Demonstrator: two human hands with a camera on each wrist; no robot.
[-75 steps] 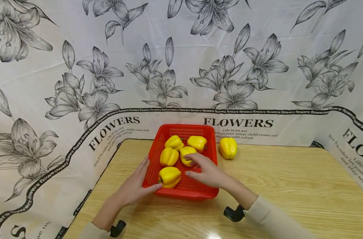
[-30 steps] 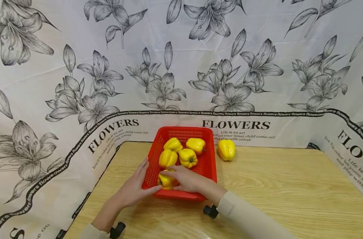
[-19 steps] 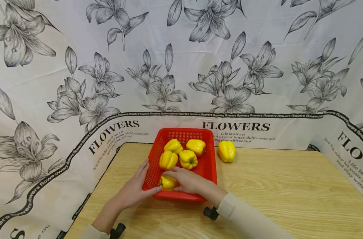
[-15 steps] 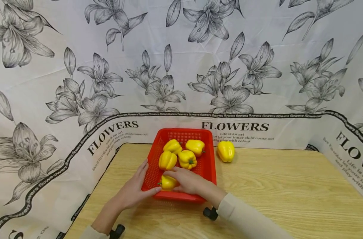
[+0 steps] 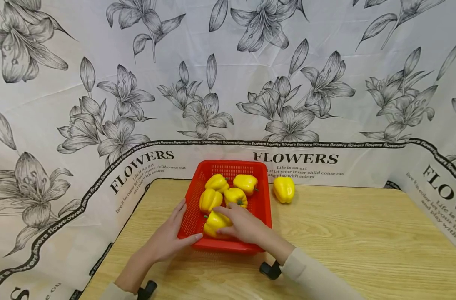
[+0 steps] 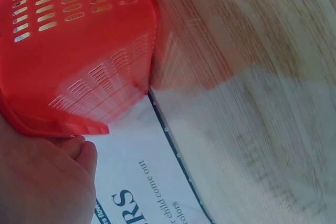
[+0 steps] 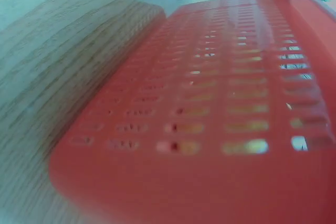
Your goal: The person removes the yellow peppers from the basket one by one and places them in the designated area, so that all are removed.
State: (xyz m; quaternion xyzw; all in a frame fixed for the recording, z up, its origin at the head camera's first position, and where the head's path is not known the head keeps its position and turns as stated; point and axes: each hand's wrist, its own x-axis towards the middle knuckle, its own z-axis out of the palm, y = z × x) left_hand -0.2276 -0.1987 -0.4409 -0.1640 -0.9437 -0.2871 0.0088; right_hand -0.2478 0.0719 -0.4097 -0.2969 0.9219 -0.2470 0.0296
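A red plastic basket (image 5: pixel 264 183) with slotted walls holds several yellow bell peppers. My left hand (image 5: pixel 170 236) holds its near left corner, thumb at the front rim and fingers along the left side. In the left wrist view that hand's fingertips (image 6: pixel 86 156) lie against the rim. Inside the basket, my right hand (image 5: pixel 244 223) grips the nearest bell pepper (image 5: pixel 214 224), fingers over its top and thumb at its near side. Another bell pepper (image 5: pixel 235 196) sits just beyond, partly covered by the fingers. The right wrist view shows the slotted wall (image 7: pixel 226 93); the right hand is hidden there.
One yellow bell pepper (image 5: pixel 284 189) lies outside on the wooden table (image 5: pixel 347 233), just right of the basket. A flower-printed cloth (image 5: pixel 213 83) hangs behind and at both sides. Dark wrist mounts (image 5: pixel 270 270) stick out beneath both forearms.
My right hand went from the middle pepper to the nearest one and took hold of it. That pepper has since turned and shifted slightly right and away from me. The left hand stayed put.
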